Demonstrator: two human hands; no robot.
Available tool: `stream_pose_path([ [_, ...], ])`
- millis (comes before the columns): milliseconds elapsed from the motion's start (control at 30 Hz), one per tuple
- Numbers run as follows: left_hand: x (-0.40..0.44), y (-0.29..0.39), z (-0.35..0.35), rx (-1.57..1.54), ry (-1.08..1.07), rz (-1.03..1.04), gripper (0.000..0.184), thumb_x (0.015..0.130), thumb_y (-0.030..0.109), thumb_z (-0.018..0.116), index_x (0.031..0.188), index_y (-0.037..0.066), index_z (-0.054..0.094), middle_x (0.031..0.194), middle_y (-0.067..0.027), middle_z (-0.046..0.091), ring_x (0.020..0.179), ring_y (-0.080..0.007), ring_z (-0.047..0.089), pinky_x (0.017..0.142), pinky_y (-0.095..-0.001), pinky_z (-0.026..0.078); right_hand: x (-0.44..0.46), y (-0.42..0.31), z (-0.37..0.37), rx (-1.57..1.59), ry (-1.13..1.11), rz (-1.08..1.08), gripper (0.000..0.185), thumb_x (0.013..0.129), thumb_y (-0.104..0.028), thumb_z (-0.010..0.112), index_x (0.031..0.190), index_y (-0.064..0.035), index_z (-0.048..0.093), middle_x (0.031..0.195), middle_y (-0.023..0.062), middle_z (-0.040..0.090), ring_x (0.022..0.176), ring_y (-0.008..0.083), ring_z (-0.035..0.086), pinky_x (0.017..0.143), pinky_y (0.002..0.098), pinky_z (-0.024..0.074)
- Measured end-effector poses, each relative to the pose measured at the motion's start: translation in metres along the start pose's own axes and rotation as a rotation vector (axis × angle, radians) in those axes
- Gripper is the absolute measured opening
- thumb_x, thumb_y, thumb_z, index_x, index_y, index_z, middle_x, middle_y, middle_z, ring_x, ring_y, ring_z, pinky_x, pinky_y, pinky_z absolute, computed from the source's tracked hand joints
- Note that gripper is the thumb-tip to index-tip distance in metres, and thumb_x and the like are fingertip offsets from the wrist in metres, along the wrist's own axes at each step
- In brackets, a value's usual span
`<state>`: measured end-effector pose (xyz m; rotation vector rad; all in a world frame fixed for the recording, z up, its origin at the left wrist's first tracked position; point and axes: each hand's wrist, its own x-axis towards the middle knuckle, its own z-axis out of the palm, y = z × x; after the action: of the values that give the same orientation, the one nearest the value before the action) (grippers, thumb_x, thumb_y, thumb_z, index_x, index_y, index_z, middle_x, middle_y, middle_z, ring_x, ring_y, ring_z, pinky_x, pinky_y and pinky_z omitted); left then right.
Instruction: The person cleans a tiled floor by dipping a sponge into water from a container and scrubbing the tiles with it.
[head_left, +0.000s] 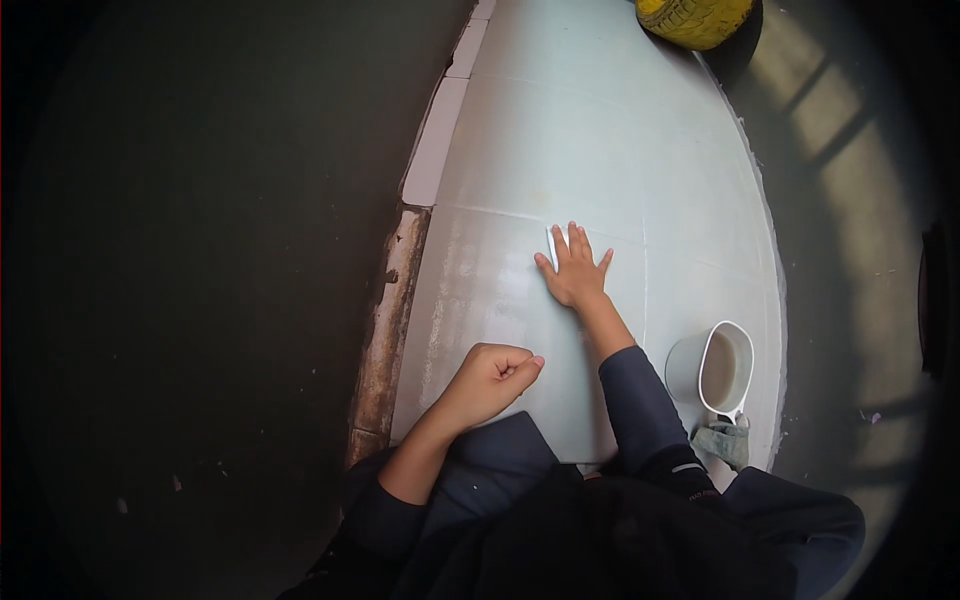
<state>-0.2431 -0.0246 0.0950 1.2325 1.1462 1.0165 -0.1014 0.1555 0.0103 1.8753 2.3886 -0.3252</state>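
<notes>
- Two bare hands in my head view; landmark for all places: the white mug [684, 368].
- Right hand [575, 275]: ahead of and left of the mug, palm down, fingers wide apart on the pale tiled surface [520, 285].
- Thin white piece [551, 246]: between right thumb and index, farther out and left of the mug. Probably a scrap or pad running under the palm; most of it is covered, so I can't call it.
- Left hand [490, 382]: well left of the mug, fingers curled tight in a fist, thumb on the outside. Can't tell if anything is inside.
- Mug has cloudy liquid [718, 372] in it. Grey cloth [724, 443] sits just on the body side, by the mug's handle.
- Spill risk: right sleeve [640, 400] is close to the mug's left. I judge a quick elbow swing could tip it.
- Slip risk: surface looks glossy left of the mug. If wet, the flat palm could skid under load.
- Cut risk: broken edge tiles [385, 330] are far left of the mug, past the fist. A wide left sweep could scrape knuckles.
- Snag risk: tugging the cloth could drag the handle.
</notes>
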Motion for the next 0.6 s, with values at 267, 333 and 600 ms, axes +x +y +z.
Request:
stream_pose_path([
  [267,-0.003,0.006,0.007,0.097,-0.145,0.017,0.039,0.088,0.012,0.054,0.055,0.001,0.038,0.048,0.0023,0.030,0.048,-0.0037,0.026,0.042,-0.0260,0.022,-0.184,0.035,0.031,0.028,-0.007,-0.081,0.072,0.086,-0.057,0.040,0.144,-0.0200,0.020,0.151,0.0095,0.010,0.140,0.0221,0.008,0.102,0.0658,-0.0011],
  [333,-0.004,0.005,0.009,0.122,-0.140,0.007,0.038,0.087,0.011,0.055,0.055,0.000,0.037,0.048,0.0013,0.027,0.048,-0.0047,0.024,0.043,-0.0269,0.020,-0.198,0.040,0.033,0.041,-0.050,-0.050,0.073,0.085,-0.057,0.042,0.144,-0.0200,0.021,0.151,0.0100,0.010,0.140,0.0225,0.008,0.101,0.0666,-0.0012],
  [600,-0.001,0.004,0.016,0.124,-0.185,-0.015,0.039,0.085,0.012,0.056,0.055,0.000,0.035,0.046,-0.0011,0.026,0.046,-0.0071,0.023,0.042,-0.0285,0.021,-0.094,0.056,0.036,0.002,0.170,-0.044,0.064,0.089,-0.053,0.037,0.143,-0.0215,0.024,0.151,0.0050,0.016,0.139,0.0200,0.011,0.103,0.0650,-0.0002],
])
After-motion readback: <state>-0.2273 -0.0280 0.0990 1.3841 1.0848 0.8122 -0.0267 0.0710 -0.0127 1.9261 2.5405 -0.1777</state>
